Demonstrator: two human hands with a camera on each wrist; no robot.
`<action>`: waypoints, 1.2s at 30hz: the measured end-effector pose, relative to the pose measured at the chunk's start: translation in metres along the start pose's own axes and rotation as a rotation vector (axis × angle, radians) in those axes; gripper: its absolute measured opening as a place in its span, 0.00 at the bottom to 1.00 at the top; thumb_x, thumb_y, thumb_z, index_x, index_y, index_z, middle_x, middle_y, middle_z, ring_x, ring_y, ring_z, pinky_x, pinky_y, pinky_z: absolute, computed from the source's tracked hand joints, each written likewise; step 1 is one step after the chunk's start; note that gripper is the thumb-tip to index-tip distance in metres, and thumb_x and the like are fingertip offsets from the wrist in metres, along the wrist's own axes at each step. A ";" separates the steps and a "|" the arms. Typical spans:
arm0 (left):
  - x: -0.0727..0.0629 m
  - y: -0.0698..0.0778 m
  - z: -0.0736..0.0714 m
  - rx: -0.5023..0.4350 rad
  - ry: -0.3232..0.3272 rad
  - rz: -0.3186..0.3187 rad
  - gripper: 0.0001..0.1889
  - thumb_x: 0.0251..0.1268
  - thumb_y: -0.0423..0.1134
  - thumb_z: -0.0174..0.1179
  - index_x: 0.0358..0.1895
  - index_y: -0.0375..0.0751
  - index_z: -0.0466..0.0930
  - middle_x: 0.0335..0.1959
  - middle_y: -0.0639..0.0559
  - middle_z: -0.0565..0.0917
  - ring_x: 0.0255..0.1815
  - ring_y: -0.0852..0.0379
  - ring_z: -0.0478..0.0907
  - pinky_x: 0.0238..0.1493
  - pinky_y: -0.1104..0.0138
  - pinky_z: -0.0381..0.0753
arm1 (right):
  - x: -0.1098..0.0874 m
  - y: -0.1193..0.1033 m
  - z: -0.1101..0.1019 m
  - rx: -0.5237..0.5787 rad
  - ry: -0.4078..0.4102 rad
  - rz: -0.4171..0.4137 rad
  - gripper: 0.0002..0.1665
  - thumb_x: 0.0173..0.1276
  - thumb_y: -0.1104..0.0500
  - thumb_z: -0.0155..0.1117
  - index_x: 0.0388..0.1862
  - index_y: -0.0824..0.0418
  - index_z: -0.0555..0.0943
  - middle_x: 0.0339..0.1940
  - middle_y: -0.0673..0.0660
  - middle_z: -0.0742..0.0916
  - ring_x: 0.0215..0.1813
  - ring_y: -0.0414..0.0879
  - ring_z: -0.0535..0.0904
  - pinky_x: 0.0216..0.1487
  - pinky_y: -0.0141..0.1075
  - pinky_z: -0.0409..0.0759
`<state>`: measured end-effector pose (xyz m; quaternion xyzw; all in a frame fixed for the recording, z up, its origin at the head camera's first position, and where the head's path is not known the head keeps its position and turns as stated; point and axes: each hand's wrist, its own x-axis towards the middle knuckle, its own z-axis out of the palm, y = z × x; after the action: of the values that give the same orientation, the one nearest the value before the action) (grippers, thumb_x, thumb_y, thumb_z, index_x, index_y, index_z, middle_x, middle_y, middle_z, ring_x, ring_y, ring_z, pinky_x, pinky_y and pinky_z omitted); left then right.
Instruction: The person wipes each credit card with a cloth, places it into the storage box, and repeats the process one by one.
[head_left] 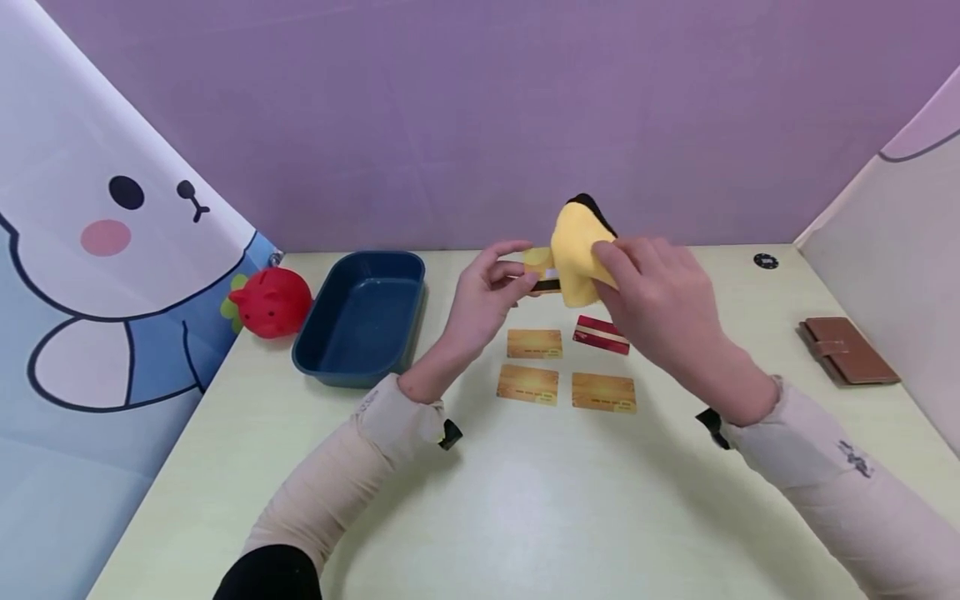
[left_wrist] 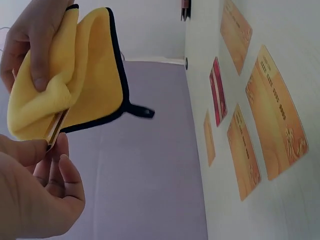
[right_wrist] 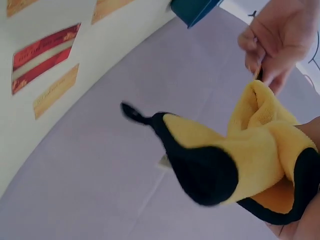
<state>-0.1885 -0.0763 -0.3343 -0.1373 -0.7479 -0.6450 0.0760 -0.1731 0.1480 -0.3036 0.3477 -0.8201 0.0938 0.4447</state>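
Between the thumb and fingers of my left hand (head_left: pixel 487 292) a gold bank card (head_left: pixel 537 260) with a black stripe is pinched by its edge, above the table. My right hand (head_left: pixel 663 300) grips a yellow cloth (head_left: pixel 576 254) with black edging and a small hanging loop. In the left wrist view, the cloth is folded round the far part of the card, hiding that part. Below both hands, several orange-gold cards (head_left: pixel 527 384) and a red card (head_left: pixel 602 334) with a pale stripe lie on the table.
A deep blue tray (head_left: pixel 360 379) stands left of the cards, with a red piggy bank (head_left: pixel 274 302) beside it. At the right lie a brown wallet (head_left: pixel 851 350) and a black round chip (head_left: pixel 766 261). A purple backdrop (head_left: pixel 480 125) rises behind the table.
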 end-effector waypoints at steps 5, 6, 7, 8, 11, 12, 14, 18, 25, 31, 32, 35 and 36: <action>-0.002 0.003 0.005 -0.026 -0.031 0.005 0.18 0.71 0.35 0.61 0.62 0.44 0.75 0.42 0.40 0.88 0.38 0.54 0.86 0.37 0.66 0.77 | -0.003 -0.004 0.008 -0.024 -0.049 -0.023 0.20 0.60 0.64 0.73 0.51 0.61 0.79 0.40 0.64 0.84 0.35 0.61 0.79 0.30 0.48 0.78; -0.003 0.003 0.005 -0.030 -0.038 0.006 0.18 0.71 0.35 0.61 0.62 0.44 0.75 0.42 0.40 0.88 0.38 0.54 0.86 0.38 0.65 0.77 | -0.004 -0.004 0.009 -0.033 -0.053 -0.031 0.20 0.60 0.64 0.73 0.52 0.60 0.79 0.40 0.64 0.84 0.35 0.61 0.79 0.29 0.47 0.78; -0.003 0.004 0.005 -0.034 -0.043 0.005 0.18 0.71 0.34 0.61 0.62 0.44 0.75 0.42 0.40 0.88 0.38 0.54 0.86 0.38 0.66 0.77 | -0.005 -0.004 0.010 -0.041 -0.059 -0.037 0.21 0.60 0.64 0.73 0.52 0.59 0.79 0.40 0.64 0.84 0.35 0.61 0.79 0.29 0.47 0.78; -0.004 0.004 0.006 -0.039 -0.048 0.005 0.17 0.71 0.34 0.61 0.61 0.43 0.75 0.42 0.40 0.88 0.38 0.54 0.87 0.38 0.67 0.77 | -0.006 -0.003 0.011 -0.051 -0.059 -0.042 0.20 0.60 0.65 0.72 0.52 0.59 0.79 0.40 0.64 0.84 0.35 0.61 0.79 0.29 0.47 0.78; -0.005 0.004 0.005 -0.052 -0.056 -0.002 0.17 0.71 0.34 0.61 0.61 0.43 0.76 0.42 0.39 0.87 0.38 0.54 0.87 0.37 0.68 0.76 | -0.008 -0.002 0.012 -0.062 -0.068 -0.046 0.21 0.60 0.65 0.72 0.53 0.59 0.80 0.39 0.65 0.84 0.35 0.61 0.80 0.29 0.47 0.78; -0.005 0.003 0.005 -0.052 -0.055 -0.007 0.17 0.71 0.34 0.61 0.61 0.43 0.76 0.42 0.39 0.87 0.37 0.55 0.87 0.36 0.70 0.76 | -0.008 -0.001 0.012 -0.060 -0.068 -0.039 0.22 0.60 0.66 0.72 0.53 0.59 0.80 0.38 0.65 0.84 0.35 0.61 0.80 0.29 0.47 0.78; -0.006 0.002 0.003 -0.049 -0.051 -0.012 0.17 0.71 0.34 0.61 0.61 0.44 0.76 0.42 0.38 0.87 0.37 0.56 0.87 0.35 0.70 0.75 | -0.008 0.002 0.012 -0.062 -0.071 -0.022 0.21 0.60 0.67 0.71 0.53 0.59 0.81 0.38 0.65 0.84 0.35 0.61 0.80 0.28 0.47 0.78; -0.006 0.001 -0.001 -0.046 -0.029 -0.016 0.18 0.70 0.33 0.62 0.61 0.44 0.76 0.41 0.36 0.86 0.35 0.59 0.86 0.34 0.71 0.75 | -0.011 0.009 0.012 -0.069 -0.053 0.018 0.19 0.62 0.68 0.67 0.53 0.60 0.82 0.37 0.65 0.85 0.34 0.62 0.80 0.27 0.48 0.77; -0.003 0.001 -0.009 -0.066 0.021 -0.032 0.18 0.69 0.31 0.63 0.60 0.42 0.77 0.34 0.50 0.87 0.32 0.60 0.85 0.31 0.70 0.74 | -0.017 0.026 0.006 -0.094 -0.055 0.104 0.16 0.65 0.66 0.67 0.52 0.60 0.82 0.39 0.66 0.84 0.36 0.63 0.79 0.30 0.52 0.76; -0.001 0.004 -0.009 -0.046 0.045 -0.032 0.18 0.69 0.31 0.63 0.60 0.43 0.77 0.38 0.41 0.87 0.35 0.50 0.85 0.31 0.70 0.73 | -0.019 0.025 0.000 -0.056 0.004 0.107 0.18 0.64 0.66 0.68 0.53 0.59 0.82 0.39 0.66 0.84 0.36 0.63 0.79 0.30 0.53 0.75; -0.001 0.005 -0.008 -0.043 0.047 -0.030 0.18 0.69 0.31 0.62 0.60 0.42 0.77 0.39 0.39 0.87 0.35 0.48 0.84 0.32 0.70 0.73 | -0.018 0.023 0.000 -0.052 0.015 0.095 0.18 0.64 0.66 0.67 0.54 0.60 0.82 0.39 0.66 0.84 0.35 0.63 0.79 0.30 0.53 0.75; -0.001 0.005 -0.004 -0.020 0.049 -0.023 0.18 0.69 0.31 0.63 0.60 0.41 0.77 0.40 0.37 0.87 0.35 0.48 0.84 0.32 0.70 0.73 | -0.014 0.015 0.000 -0.050 0.035 0.051 0.17 0.66 0.65 0.67 0.54 0.60 0.83 0.39 0.66 0.85 0.34 0.63 0.79 0.30 0.52 0.77; -0.001 0.005 -0.002 -0.011 0.045 -0.020 0.18 0.69 0.31 0.63 0.60 0.42 0.77 0.40 0.37 0.87 0.35 0.48 0.84 0.33 0.70 0.74 | -0.013 0.013 0.001 -0.050 0.036 0.039 0.17 0.66 0.65 0.67 0.54 0.60 0.82 0.39 0.66 0.85 0.34 0.63 0.79 0.30 0.52 0.77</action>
<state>-0.1859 -0.0778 -0.3295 -0.1156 -0.7436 -0.6529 0.0858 -0.1769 0.1635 -0.3125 0.3186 -0.8206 0.0883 0.4661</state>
